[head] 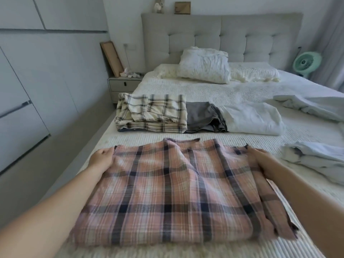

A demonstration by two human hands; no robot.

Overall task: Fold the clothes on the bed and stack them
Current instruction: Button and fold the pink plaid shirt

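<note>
Two hands (101, 158) (257, 159), one pink plaid shirt (173, 192)

Your bed (232, 90) carries a pink plaid shirt (173, 185), folded clothes (152, 112), pillows (204, 66), and blue garments (316, 157).

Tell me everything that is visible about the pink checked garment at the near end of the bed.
The pink plaid garment looks like soft woven flannel, checked in pink, cream and dark navy. It lies partly folded and mostly flat on the white bed cover, with a narrow strip of cloth trailing along its right edge. A seamed edge, perhaps a collar or waistband, shows at the far side. The left hand grips its far left corner and the right hand grips its far right corner. No other clothing touches it.
</note>
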